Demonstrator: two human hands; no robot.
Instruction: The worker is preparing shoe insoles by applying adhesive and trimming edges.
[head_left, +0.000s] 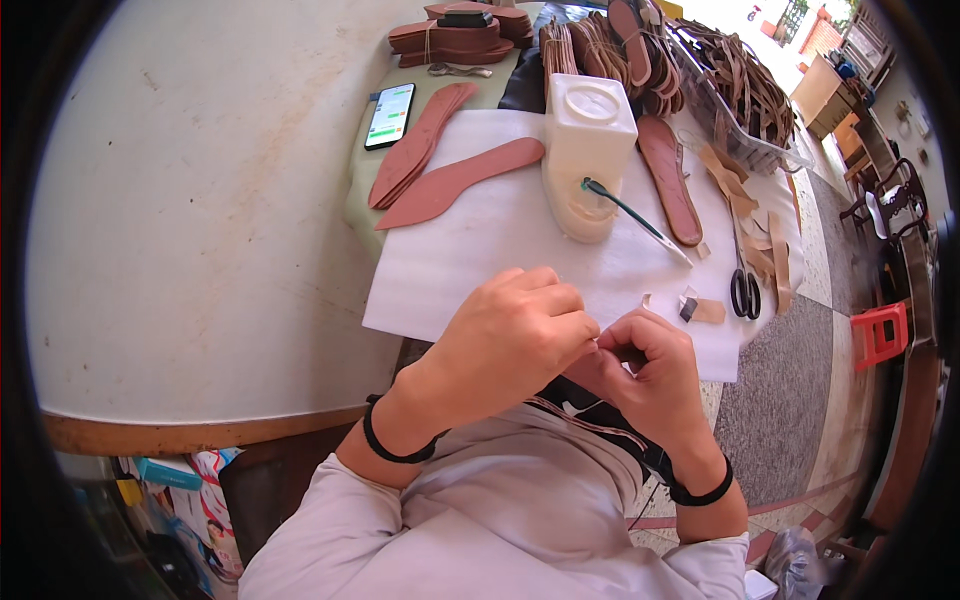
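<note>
My left hand [520, 345] is closed in a pinch near the table's front edge; what its fingertips hold is too small to make out. Close against it, my right hand [655, 375] curls its thumb and fingers round a reddish-brown insole [583, 374], mostly hidden between my hands and lap. Beyond them, on a white foam sheet [450, 290], a white plastic container [585, 215] has a dark green brush [640, 222] leaning from its opening. One flat insole [465, 182] lies to the left of the container, beside a stack of insoles [420, 150]. A darker insole [668, 180] lies right of it.
Black-handled scissors [745, 292] and tan scraps [778, 255] lie at the right edge. A phone [390, 116] rests at the back left. Bundled insoles [450, 42] and a clear crate [760, 148] of brown strips stand behind. A red stool [880, 335] is on the floor, right.
</note>
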